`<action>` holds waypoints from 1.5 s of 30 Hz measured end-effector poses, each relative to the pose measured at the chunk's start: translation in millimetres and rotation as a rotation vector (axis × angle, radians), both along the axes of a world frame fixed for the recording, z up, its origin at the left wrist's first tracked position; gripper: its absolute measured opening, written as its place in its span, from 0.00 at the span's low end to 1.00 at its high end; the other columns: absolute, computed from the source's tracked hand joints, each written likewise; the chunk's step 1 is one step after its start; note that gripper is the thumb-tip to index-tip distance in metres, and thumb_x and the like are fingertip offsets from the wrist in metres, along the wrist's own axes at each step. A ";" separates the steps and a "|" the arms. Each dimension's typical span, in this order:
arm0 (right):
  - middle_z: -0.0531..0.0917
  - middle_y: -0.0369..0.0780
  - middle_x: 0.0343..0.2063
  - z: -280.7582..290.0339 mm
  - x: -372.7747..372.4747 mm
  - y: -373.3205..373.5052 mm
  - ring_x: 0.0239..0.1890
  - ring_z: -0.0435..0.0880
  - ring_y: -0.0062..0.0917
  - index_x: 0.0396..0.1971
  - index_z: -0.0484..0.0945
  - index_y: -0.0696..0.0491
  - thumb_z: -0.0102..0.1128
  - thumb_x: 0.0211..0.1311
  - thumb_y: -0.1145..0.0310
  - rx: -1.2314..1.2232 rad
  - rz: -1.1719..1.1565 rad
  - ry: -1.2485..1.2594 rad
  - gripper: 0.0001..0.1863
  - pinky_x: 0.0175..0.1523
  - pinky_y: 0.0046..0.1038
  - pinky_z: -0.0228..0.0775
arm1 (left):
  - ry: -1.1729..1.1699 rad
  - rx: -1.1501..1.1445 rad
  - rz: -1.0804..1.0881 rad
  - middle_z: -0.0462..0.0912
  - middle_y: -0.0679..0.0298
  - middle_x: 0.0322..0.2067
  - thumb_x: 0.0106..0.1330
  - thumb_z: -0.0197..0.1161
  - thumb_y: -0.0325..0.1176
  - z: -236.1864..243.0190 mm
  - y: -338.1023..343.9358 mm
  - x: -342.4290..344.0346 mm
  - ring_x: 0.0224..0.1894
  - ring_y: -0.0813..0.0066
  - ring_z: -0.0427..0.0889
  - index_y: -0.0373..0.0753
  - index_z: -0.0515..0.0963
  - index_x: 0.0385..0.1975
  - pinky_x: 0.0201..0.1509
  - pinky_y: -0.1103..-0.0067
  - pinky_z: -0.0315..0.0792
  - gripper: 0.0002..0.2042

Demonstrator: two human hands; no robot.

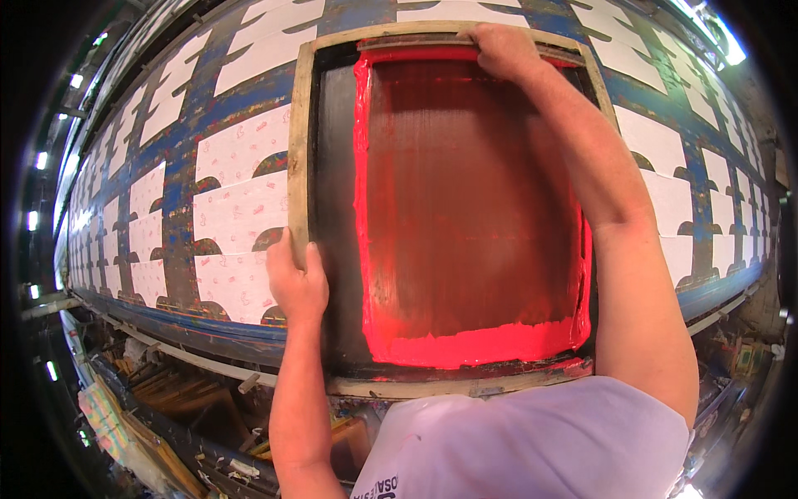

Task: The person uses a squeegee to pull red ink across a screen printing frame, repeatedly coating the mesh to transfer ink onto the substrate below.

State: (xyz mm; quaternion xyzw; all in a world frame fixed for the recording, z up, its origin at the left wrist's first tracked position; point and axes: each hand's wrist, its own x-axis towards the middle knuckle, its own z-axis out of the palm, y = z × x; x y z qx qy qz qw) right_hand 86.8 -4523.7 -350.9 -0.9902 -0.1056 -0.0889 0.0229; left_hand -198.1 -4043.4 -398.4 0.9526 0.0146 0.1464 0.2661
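Observation:
A large wooden-framed printing screen lies in front of me over a long table. Bright red ink forms a thick band along its near side and strips down its left and right sides; a thinner red film covers the mesh. My left hand grips the frame's left rail, thumb on the inner side and fingers at the outer side. At the far end of the screen, my right hand is closed on a squeegee lying crosswise near the far rail. Its blade edge is hard to make out.
The long table carries rows of white cut fabric pieces. Pieces left of the screen bear small red prints; those at right look plain. Below the table's near edge, wooden frames and clutter sit on a lower level.

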 end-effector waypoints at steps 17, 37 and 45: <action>0.95 0.53 0.47 33.5 -98.0 23.6 0.55 0.93 0.54 0.53 0.94 0.48 0.67 0.63 0.71 0.021 0.104 0.277 0.19 0.61 0.56 0.85 | -0.065 0.057 -0.032 0.85 0.44 0.56 0.78 0.72 0.37 -8.1 6.7 2.8 0.62 0.38 0.84 0.28 0.81 0.69 0.68 0.52 0.78 0.26; 0.93 0.39 0.45 37.9 -534.9 140.8 0.54 0.95 0.40 0.53 0.95 0.42 0.76 0.59 0.67 0.052 0.098 0.191 0.20 0.59 0.46 0.87 | 0.216 0.127 0.090 0.87 0.42 0.63 0.76 0.72 0.60 10.7 6.7 2.1 0.66 0.38 0.89 0.32 0.88 0.60 0.69 0.47 0.83 0.32; 0.88 0.44 0.46 19.6 -574.1 126.9 0.54 0.87 0.44 0.51 0.93 0.51 0.80 0.62 0.36 0.229 0.244 0.074 0.33 0.59 0.47 0.80 | 0.185 0.185 0.126 0.90 0.39 0.59 0.75 0.73 0.61 2.7 6.0 8.0 0.63 0.35 0.90 0.30 0.89 0.57 0.68 0.47 0.82 0.33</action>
